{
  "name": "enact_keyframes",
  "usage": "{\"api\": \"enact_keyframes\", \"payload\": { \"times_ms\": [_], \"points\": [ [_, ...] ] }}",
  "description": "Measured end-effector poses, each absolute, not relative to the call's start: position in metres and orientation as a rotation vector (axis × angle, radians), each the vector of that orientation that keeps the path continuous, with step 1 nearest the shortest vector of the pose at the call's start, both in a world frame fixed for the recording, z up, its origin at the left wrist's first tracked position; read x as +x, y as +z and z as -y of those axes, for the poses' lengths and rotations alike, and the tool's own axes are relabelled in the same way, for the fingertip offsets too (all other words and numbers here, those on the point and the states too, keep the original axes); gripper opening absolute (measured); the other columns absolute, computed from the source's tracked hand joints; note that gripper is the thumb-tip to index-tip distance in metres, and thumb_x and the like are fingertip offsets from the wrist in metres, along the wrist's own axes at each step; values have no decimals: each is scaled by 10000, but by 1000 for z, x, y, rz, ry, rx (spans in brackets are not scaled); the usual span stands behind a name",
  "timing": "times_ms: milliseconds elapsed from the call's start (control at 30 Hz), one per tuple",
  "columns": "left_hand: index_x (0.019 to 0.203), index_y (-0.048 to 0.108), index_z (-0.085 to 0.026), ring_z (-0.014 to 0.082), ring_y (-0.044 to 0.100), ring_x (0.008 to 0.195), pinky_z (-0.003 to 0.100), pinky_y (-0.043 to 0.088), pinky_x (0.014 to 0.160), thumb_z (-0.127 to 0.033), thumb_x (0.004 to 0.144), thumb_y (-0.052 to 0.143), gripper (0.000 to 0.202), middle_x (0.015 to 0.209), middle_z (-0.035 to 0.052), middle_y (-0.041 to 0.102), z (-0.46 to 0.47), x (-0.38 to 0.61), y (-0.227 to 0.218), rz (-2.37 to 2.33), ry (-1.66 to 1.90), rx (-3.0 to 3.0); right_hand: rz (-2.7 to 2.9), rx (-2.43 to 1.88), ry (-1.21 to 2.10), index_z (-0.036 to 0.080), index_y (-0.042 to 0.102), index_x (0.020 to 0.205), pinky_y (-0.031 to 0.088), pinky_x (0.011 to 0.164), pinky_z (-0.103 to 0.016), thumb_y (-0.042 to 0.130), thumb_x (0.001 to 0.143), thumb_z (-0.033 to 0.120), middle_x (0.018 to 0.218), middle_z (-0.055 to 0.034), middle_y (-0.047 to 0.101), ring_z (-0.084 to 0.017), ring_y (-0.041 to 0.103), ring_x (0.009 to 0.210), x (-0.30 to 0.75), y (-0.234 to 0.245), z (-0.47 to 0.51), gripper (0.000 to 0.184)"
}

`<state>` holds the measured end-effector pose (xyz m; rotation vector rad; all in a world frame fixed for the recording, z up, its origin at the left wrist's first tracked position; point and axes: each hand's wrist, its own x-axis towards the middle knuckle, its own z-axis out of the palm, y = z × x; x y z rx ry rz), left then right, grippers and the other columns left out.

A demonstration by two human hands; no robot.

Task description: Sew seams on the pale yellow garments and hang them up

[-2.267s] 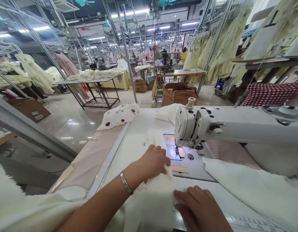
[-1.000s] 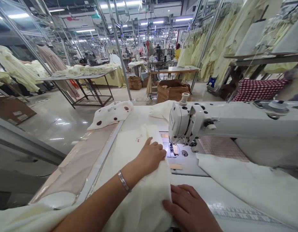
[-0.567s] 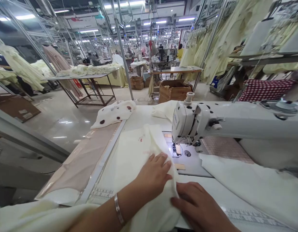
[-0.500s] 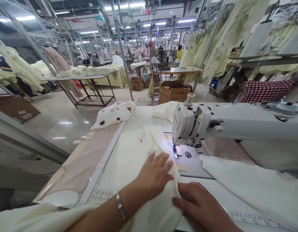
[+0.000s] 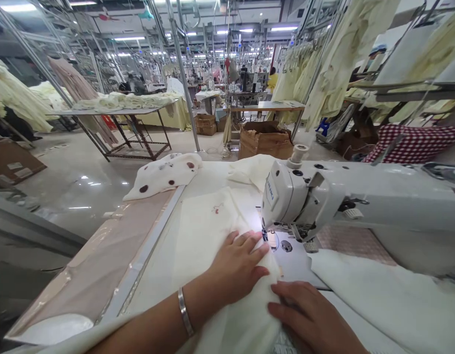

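A cream fabric piece (image 5: pixel 199 228) with a small reddish embroidered motif lies across the sewing machine table. My left hand (image 5: pixel 234 270) rests flat on it with fingers spread, fingertips close beside the presser foot (image 5: pixel 264 235). Thumb and fingers of my right hand (image 5: pixel 310 312) pinch the fabric's right edge, nearer to me. That edge runs up to the needle area of the white sewing machine (image 5: pixel 297 191), whose lamp lights the metal plate (image 5: pixel 295 260). Whether the edge lies under the foot is hard to make out.
Another cream cloth (image 5: pixel 389 290) drapes on the right of the table. A spotted white cloth (image 5: pixel 163 177) lies at the far left corner. Behind stand a cardboard box (image 5: pixel 264 142) and a table with piled garments (image 5: pixel 116 112). A checked red cloth (image 5: pixel 411 142) is at right.
The fabric edge has shifted right, up against the presser foot, covering more of the plate's left side. Both hands have moved slightly right with it. The view has also shifted a little.
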<state>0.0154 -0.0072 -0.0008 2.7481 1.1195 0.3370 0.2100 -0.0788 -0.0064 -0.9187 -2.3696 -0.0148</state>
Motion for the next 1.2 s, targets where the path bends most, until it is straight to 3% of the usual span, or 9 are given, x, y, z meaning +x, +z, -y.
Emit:
{"api": "enact_keyframes", "payload": {
  "times_ms": [167,267,467,700,1200],
  "points": [
    [1292,416,-231,255,358,1268,492,264,1027,-422,934,401,406,1404,86,394,4,15,1,-1097,327,2744,2318,-873,-35,196,620,971,512,735,-296,464,884,131,941,-73,676,-160,630,840,211,-3,76,189],
    [1250,457,-223,259,389,1241,486,289,1006,-391,934,419,360,1366,93,437,2,14,3,-1054,377,2755,2276,-843,-58,179,626,942,496,781,-298,455,850,67,877,-51,691,-162,636,900,214,4,77,225],
    [1078,557,-200,163,498,1103,382,255,1045,-295,942,424,213,1168,55,583,0,5,6,-740,590,2708,2293,-887,-126,189,625,931,455,862,-305,457,795,36,922,-31,704,-168,608,1039,220,12,78,265],
    [1101,557,-237,198,490,1085,436,236,1044,-356,925,464,232,1212,45,551,-4,3,4,-713,443,2797,2346,-896,-28,186,611,903,460,881,-312,392,805,-6,911,-33,701,-166,586,1079,215,-5,81,308],
    [1079,587,-276,182,497,1068,442,239,1042,-320,920,483,195,1214,21,545,-16,0,2,-687,418,2881,2382,-895,-32,186,620,892,402,916,-345,394,846,33,920,-26,693,-173,594,1041,209,-8,69,277]
  ]
}}
